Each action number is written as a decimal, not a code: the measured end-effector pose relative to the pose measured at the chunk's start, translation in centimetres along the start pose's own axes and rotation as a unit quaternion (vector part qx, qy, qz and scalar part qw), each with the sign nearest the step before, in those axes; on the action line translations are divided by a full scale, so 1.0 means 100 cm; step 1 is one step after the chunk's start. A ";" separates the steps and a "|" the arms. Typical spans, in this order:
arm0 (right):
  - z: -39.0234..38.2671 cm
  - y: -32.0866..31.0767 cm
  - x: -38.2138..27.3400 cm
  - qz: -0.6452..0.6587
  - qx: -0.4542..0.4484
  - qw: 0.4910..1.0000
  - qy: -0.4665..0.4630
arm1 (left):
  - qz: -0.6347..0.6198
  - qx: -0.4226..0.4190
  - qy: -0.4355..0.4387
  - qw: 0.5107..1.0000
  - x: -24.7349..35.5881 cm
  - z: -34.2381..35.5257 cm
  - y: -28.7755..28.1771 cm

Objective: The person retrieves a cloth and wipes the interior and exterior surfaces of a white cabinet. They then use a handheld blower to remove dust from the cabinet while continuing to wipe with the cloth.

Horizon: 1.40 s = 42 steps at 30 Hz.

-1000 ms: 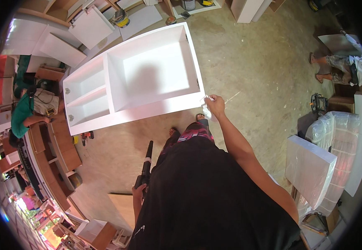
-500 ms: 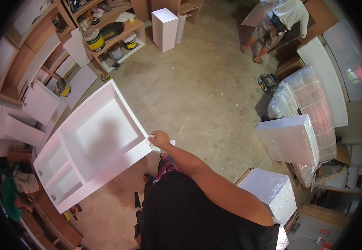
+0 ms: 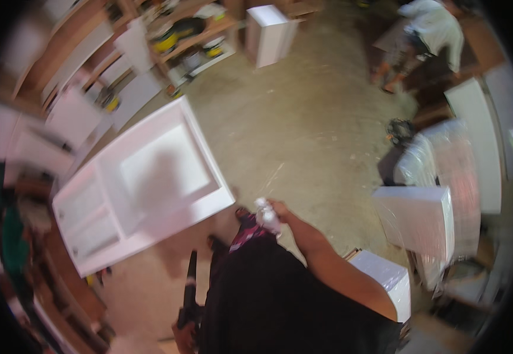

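My right hand (image 3: 280,211) is closed around a crumpled white cloth (image 3: 267,217), held in front of my body and apart from the cabinet. At the lower edge, my left hand (image 3: 184,337) grips a black tool with a long tapered nozzle (image 3: 192,274); the nozzle points forward, and its grip is partly hidden by my fingers and blur. To the left lies a white open cabinet (image 3: 209,207) with one large compartment and two smaller ones. Its near right corner lies between the two hands, farther forward, and neither hand touches it.
Wooden shelves (image 3: 224,26) with paint cans stand at the far left. A white box (image 3: 268,35) stands at the back. Wrapped panels (image 3: 415,218) and a wrapped white box (image 3: 380,274) are on the right. Another person (image 3: 430,35) bends over boards at the far right.
My right hand has left the cabinet's corner and drawn back to the right with the cloth. The black tool and my left hand have come further into view. The whole view has shifted.
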State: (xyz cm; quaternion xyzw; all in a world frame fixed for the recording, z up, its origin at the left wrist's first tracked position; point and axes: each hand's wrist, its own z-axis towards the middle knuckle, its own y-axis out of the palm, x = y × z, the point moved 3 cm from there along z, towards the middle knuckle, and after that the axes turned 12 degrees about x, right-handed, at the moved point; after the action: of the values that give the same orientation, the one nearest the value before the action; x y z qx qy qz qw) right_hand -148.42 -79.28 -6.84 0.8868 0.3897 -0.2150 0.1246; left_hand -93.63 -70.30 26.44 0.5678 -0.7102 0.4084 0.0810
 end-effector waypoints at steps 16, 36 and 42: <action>-0.032 0.089 -0.014 0.054 -0.150 0.979 0.127 | 0.048 -0.020 0.157 0.986 0.070 -0.062 -0.026; -0.052 0.252 0.023 0.472 0.025 0.878 -0.079 | 0.009 -0.032 0.086 0.996 -0.026 -0.021 -0.179; 0.061 0.323 0.127 0.545 -0.080 0.827 -0.112 | 0.096 -0.098 0.088 0.987 -0.011 0.016 -0.162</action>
State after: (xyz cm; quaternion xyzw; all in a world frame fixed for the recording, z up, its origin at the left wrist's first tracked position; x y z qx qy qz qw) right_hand -118.45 -95.08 -16.54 0.9118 -0.1571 -0.1778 0.3352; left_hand -78.53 -70.93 32.64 0.4485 -0.7879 0.3911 0.1583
